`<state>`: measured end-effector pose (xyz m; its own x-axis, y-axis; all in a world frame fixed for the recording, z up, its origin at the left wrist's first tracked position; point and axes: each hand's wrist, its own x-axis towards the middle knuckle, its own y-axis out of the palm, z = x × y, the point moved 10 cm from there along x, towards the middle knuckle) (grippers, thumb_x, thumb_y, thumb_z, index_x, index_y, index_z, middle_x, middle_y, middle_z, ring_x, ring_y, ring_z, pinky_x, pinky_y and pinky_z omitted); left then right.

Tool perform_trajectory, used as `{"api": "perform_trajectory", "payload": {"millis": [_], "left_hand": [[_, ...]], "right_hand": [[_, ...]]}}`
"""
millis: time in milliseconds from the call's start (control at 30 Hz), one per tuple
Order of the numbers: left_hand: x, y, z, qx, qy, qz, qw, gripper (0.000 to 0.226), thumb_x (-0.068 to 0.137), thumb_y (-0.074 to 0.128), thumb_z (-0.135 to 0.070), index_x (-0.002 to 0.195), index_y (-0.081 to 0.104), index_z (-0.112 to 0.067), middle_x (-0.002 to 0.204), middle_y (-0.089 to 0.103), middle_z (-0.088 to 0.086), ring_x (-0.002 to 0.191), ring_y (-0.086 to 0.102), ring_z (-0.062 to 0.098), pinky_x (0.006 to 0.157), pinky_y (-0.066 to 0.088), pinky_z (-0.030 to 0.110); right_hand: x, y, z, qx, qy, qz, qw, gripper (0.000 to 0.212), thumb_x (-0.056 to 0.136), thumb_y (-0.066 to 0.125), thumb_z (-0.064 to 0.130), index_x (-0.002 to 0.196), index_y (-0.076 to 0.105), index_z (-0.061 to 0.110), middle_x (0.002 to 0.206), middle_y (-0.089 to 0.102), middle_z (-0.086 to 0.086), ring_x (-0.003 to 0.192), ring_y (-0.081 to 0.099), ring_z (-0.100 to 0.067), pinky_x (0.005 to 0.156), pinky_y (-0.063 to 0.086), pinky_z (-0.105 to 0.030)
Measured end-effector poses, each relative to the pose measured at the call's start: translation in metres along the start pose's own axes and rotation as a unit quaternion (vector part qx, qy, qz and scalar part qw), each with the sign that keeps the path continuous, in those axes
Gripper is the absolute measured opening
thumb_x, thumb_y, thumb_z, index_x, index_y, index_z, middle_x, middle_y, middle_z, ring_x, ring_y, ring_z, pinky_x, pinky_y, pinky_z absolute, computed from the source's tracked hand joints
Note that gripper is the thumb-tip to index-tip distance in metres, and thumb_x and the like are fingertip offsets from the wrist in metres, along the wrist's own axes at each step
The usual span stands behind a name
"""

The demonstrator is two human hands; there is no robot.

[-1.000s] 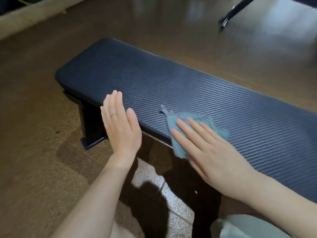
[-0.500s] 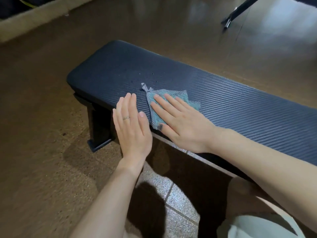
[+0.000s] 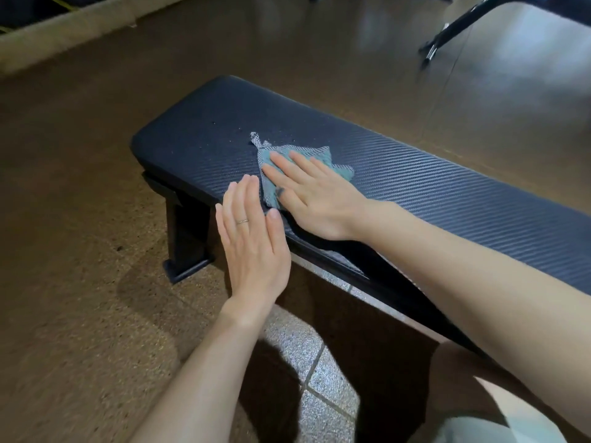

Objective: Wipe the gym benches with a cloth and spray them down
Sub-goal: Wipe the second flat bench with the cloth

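A long dark gym bench (image 3: 431, 187) with a ribbed pad runs from the middle left to the right edge. A teal-grey cloth (image 3: 270, 183) lies flat on the pad near its left end. My right hand (image 3: 316, 196) presses on the cloth with straight, spread fingers. My left hand (image 3: 252, 244) is held flat with straight fingers at the bench's near edge, just left of the cloth, holding nothing. Small droplets speckle the pad beyond the cloth.
The bench's black leg (image 3: 185, 247) stands on a brown speckled floor (image 3: 73, 219). A black metal frame foot (image 3: 447, 36) shows at the top right. A low beige ledge (image 3: 64, 33) crosses the top left. Pale floor tiles (image 3: 316, 372) lie under the bench.
My right hand has slid the cloth leftward along the pad toward the bench's end. My left hand has kept its flat pose at the near edge.
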<state>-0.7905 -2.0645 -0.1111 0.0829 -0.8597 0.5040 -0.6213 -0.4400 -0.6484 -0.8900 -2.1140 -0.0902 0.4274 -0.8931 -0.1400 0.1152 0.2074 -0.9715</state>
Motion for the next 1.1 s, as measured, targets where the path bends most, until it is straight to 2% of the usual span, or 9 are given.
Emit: {"api": "perform_trajectory", "payload": {"millis": [133, 233, 300, 433, 567, 700, 867, 1000, 1100], "left_hand": [[0.003, -0.008, 0.002, 0.006, 0.011, 0.002, 1.0, 0.053, 0.11, 0.023, -0.029, 0.158, 0.029, -0.008, 0.164, 0.032, 0.009, 0.154, 0.024, 0.025, 0.125, 0.019, 0.053], [0.016, -0.019, 0.037, 0.008, -0.093, -0.032, 0.995, 0.058, 0.109, 0.014, -0.035, 0.162, 0.021, -0.012, 0.17, 0.019, 0.006, 0.158, 0.013, 0.021, 0.128, 0.008, 0.045], [0.021, -0.016, 0.057, -0.007, -0.156, -0.05, 0.986, 0.057, 0.11, 0.014, -0.035, 0.163, 0.015, -0.014, 0.172, 0.01, 0.005, 0.159, 0.007, 0.021, 0.128, 0.007, 0.046], [0.02, -0.002, 0.061, -0.105, -0.143, -0.055, 0.983, 0.058, 0.112, 0.02, -0.034, 0.164, 0.005, -0.015, 0.173, -0.003, 0.004, 0.159, -0.004, 0.019, 0.129, 0.006, 0.043], [0.018, -0.003, 0.07, -0.112, -0.126, -0.015, 0.986, 0.056, 0.113, 0.018, -0.034, 0.165, -0.002, -0.025, 0.172, -0.011, -0.008, 0.158, -0.012, 0.008, 0.129, -0.002, 0.042], [0.016, -0.004, 0.069, -0.103, -0.138, -0.001, 0.985, 0.056, 0.114, 0.015, -0.036, 0.164, -0.006, -0.025, 0.171, -0.015, -0.011, 0.155, -0.016, 0.003, 0.128, -0.008, 0.034], [0.02, 0.001, 0.067, -0.115, -0.158, -0.037, 0.98, 0.057, 0.112, 0.016, -0.037, 0.164, -0.003, -0.021, 0.172, -0.011, -0.004, 0.158, -0.01, 0.01, 0.129, -0.003, 0.04], [0.023, 0.004, 0.064, -0.132, -0.154, -0.071, 0.977, 0.056, 0.112, 0.02, -0.031, 0.164, 0.005, -0.014, 0.173, -0.003, 0.004, 0.159, -0.003, 0.018, 0.129, -0.001, 0.034], [0.022, 0.002, 0.066, -0.132, -0.146, -0.072, 0.978, 0.057, 0.111, 0.019, -0.032, 0.164, 0.008, -0.012, 0.172, 0.0, 0.006, 0.159, -0.002, 0.019, 0.129, 0.0, 0.034]], "right_hand": [[-0.031, 0.007, 0.012, -0.014, -0.025, -0.025, 0.999, 0.059, 0.106, 0.012, 0.035, 0.163, 0.008, 0.021, 0.17, -0.001, 0.0, 0.157, -0.006, -0.021, 0.126, -0.002, -0.04], [-0.09, 0.02, 0.031, -0.056, -0.068, -0.039, 0.995, 0.062, 0.104, 0.021, 0.038, 0.162, 0.012, 0.021, 0.17, 0.003, 0.0, 0.157, -0.003, -0.023, 0.127, 0.0, -0.042], [-0.098, 0.026, 0.034, -0.089, -0.079, -0.048, 0.992, 0.062, 0.103, 0.024, 0.038, 0.162, 0.015, 0.02, 0.17, 0.007, -0.003, 0.157, 0.002, -0.027, 0.127, 0.005, -0.044], [-0.033, 0.015, 0.045, -0.079, -0.077, -0.058, 0.992, 0.063, 0.102, 0.019, 0.038, 0.162, 0.017, 0.016, 0.169, 0.013, -0.008, 0.156, 0.011, -0.032, 0.125, 0.009, -0.045], [0.024, 0.01, 0.053, -0.068, -0.093, -0.013, 0.993, 0.061, 0.108, 0.017, 0.038, 0.162, 0.002, 0.017, 0.17, -0.005, -0.004, 0.156, -0.007, -0.026, 0.127, -0.003, -0.041], [-0.033, 0.015, 0.041, -0.075, -0.085, -0.042, 0.993, 0.062, 0.106, 0.021, 0.037, 0.162, 0.008, 0.015, 0.17, 0.002, -0.005, 0.157, 0.001, -0.026, 0.127, 0.007, -0.044], [-0.108, 0.02, 0.01, -0.092, -0.063, -0.022, 0.993, 0.063, 0.104, 0.023, 0.039, 0.163, 0.008, 0.022, 0.17, 0.0, 0.003, 0.157, -0.002, -0.019, 0.127, 0.006, -0.04], [-0.048, 0.011, 0.024, -0.051, -0.07, -0.018, 0.996, 0.068, 0.099, 0.005, 0.045, 0.163, 0.007, 0.022, 0.17, -0.001, 0.003, 0.157, -0.005, -0.02, 0.127, -0.002, -0.037], [0.027, 0.004, 0.033, -0.029, -0.063, -0.018, 0.997, 0.059, 0.107, 0.012, 0.039, 0.163, 0.007, 0.021, 0.17, -0.001, 0.001, 0.157, -0.003, -0.022, 0.125, -0.003, -0.037]]}}
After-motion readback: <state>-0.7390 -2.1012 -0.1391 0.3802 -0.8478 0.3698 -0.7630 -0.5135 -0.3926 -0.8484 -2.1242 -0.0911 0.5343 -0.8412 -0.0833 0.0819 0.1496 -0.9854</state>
